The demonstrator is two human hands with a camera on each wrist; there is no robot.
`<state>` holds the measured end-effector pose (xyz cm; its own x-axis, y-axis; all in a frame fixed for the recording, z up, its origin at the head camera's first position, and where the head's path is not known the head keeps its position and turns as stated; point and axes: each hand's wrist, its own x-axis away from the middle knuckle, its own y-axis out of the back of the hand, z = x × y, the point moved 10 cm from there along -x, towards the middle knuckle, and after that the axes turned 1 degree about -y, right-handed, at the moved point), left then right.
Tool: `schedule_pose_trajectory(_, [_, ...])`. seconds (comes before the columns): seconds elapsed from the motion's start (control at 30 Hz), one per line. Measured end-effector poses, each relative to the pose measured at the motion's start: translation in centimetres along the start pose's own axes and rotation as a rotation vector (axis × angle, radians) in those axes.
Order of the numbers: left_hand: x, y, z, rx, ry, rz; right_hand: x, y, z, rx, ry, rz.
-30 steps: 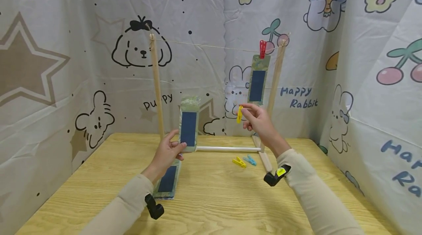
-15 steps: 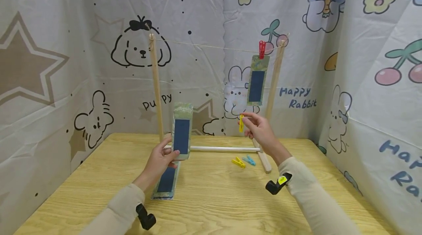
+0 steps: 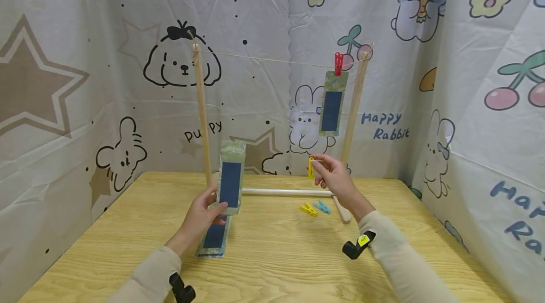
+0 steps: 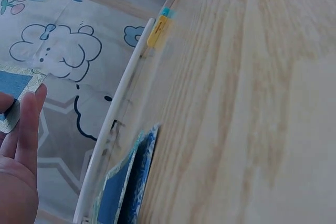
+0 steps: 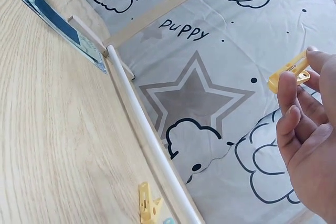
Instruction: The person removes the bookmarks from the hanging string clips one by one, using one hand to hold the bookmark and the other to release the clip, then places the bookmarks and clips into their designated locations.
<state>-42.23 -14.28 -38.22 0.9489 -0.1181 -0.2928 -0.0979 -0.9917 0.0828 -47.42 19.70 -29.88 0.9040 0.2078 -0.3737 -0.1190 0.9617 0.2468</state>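
Observation:
My left hand pinches a green-bordered card with a dark blue panel near its lower end, holding it upright above the table. Thumb in front, fingers behind, as the left wrist view also shows. Below it more such cards lie stacked on the table, partly covered by that hand. Between thumb and fingers of my right hand is a yellow clothespin, raised off the table in front of the frame. A similar card hangs from the string by a red clothespin, above the right hand.
The string runs between two wooden posts, joined low down by a white rod. Another yellow clothespin and a blue clothespin lie near the right foot of the frame. Printed cloth surrounds the table.
My left hand has moved down and to the left with the card. The right hand has come down a little, carrying the yellow clothespin.

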Motion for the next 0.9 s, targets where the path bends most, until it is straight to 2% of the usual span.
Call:
schedule_pose_trajectory(0.23, [0.5,0.2,0.6,0.008,0.025,-0.003,0.2,-0.1,-0.8,-0.003,-0.02,-0.01])
schedule_pose_trajectory(0.57, [1.5,0.5,1.4,-0.049,0.053,-0.008,0.8,-0.2,-2.1,0.028,-0.043,-0.006])
schedule_pose_trajectory(0.9, [2.3,1.3,2.5,-0.078,0.107,-0.072,1.9,-0.6,-3.8,0.052,-0.071,0.002])
